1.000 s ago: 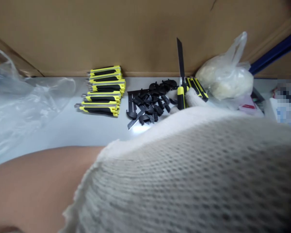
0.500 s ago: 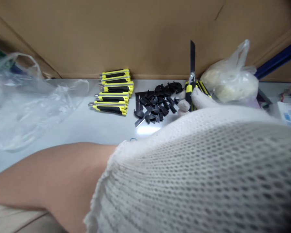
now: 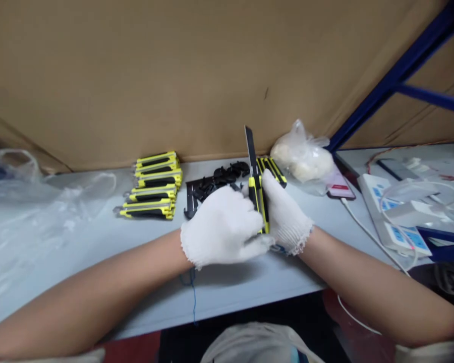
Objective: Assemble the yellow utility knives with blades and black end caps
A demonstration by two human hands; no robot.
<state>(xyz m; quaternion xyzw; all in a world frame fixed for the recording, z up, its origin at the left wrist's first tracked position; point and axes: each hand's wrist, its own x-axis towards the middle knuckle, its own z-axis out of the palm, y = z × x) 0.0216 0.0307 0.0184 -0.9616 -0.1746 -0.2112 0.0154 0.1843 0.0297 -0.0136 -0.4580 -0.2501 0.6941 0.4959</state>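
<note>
1. We've both gloved hands, left hand (image 3: pixel 227 227) and right hand (image 3: pixel 285 214), clamped on the knife (image 3: pixel 254 185) over the bench (image 3: pixel 245 300).
2. Blade (image 3: pixel 250 149) points upward, exposed (careful!): a slipping grip could nick us.
3. Black parts (image 3: pixel 216 182) crowd our left; one careless sweep could scatter them.

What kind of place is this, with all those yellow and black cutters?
Probably a small workshop or factory. On a grey bench, a row of yellow-and-black cutter knives lies beside a heap of small black parts. The left hand and right hand wear white knitted gloves.
</note>
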